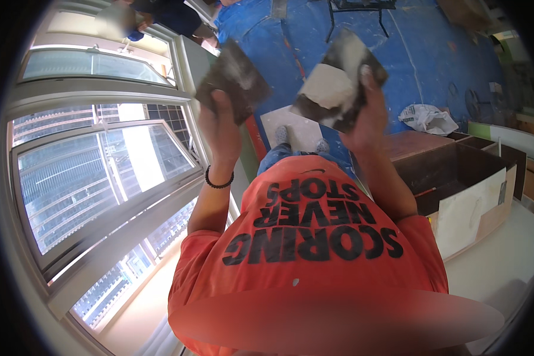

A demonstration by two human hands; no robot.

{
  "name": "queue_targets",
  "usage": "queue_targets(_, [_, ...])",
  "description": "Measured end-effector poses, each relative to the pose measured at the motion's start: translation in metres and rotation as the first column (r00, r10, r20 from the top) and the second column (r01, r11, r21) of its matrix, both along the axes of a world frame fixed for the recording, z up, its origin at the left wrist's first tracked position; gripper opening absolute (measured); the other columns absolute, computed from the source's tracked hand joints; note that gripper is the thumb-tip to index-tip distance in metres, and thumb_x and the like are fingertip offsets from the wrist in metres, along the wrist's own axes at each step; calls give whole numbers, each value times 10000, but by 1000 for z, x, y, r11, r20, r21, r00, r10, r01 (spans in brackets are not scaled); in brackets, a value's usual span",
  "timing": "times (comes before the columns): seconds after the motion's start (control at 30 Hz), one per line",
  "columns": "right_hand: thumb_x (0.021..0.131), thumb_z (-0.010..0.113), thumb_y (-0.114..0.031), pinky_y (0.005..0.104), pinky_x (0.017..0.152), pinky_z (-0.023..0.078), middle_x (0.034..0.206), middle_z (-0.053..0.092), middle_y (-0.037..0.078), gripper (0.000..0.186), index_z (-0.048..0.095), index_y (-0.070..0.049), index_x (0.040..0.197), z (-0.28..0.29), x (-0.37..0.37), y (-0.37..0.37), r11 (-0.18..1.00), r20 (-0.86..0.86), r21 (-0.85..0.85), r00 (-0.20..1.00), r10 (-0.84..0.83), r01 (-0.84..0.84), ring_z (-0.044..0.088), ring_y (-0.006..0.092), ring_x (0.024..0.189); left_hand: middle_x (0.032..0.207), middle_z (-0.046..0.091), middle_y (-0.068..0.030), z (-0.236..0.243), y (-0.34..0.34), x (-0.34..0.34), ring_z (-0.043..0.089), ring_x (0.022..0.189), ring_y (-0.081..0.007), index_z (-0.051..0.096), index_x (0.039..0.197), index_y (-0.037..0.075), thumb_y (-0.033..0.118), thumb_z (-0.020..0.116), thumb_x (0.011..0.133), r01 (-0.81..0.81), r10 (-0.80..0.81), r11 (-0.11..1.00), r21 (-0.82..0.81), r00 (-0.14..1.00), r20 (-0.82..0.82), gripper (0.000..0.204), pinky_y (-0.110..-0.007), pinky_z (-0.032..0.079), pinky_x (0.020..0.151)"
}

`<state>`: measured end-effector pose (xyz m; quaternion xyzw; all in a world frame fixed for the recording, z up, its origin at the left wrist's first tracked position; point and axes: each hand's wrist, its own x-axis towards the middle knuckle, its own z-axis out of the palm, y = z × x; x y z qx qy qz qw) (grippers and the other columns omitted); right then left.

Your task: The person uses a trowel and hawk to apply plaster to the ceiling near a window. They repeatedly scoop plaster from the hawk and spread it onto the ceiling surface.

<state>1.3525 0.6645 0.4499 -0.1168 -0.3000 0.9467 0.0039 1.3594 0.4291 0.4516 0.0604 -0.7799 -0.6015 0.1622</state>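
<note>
My left hand (pixel 221 127) is closed on the lower edge of a dark, flat square plate (pixel 238 77), raised in front of me and blurred by motion. Whitish smears mark its face. Level with it, my right hand (pixel 368 121) grips a second dark square plate (pixel 341 58) by its right side, thumb over the face. A thick patch of off-white paste (pixel 325 86) lies on this right plate. The two plates are tilted and apart from each other. Whether either has a handle behind it is hidden.
Large window panes (pixel 104 178), some tilted open, line the left side. Blue sheeting (pixel 409 71) covers the floor. My feet are on a pale board (pixel 302 130). To the right stand an open wooden cabinet (pixel 424 157) and a white bag (pixel 430 118). Another person (pixel 172 21) is at upper left.
</note>
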Motion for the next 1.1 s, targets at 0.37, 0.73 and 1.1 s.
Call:
queue_targets(0.37, [1005, 624, -367, 359, 953, 500, 1193, 619, 57, 452, 540, -67, 1332, -10, -16, 30, 985, 2, 47, 986, -165, 164, 618, 178, 1057, 1083, 706, -101, 1, 36, 40, 640, 963, -130, 624, 1259, -29, 207, 536, 1063, 196, -174, 977, -84, 961, 213, 319, -281, 510, 846])
queue_targets(0.73, [1020, 574, -324, 428, 915, 578, 1203, 667, 132, 423, 537, -28, 1320, 9, -8, 58, 989, -70, 18, 987, 145, -144, 696, 270, 1047, 1211, 680, -38, 108, 70, 17, 626, 1187, -255, 704, 1229, 142, 145, 678, 762, 41, -729, 250, -967, 666, -160, 468, -463, 428, 1066])
queue_targets(1.1, [1048, 553, -280, 379, 842, 603, 1188, 637, 112, 374, 509, -31, 1324, 26, -16, 60, 987, 34, 145, 997, 64, -68, 685, 230, 1027, 1187, 640, -24, 100, 67, 8, 583, 1185, -232, 676, 1254, 150, 43, 610, 770, 183, -752, 153, -971, 660, 5, 500, -497, 384, 1082])
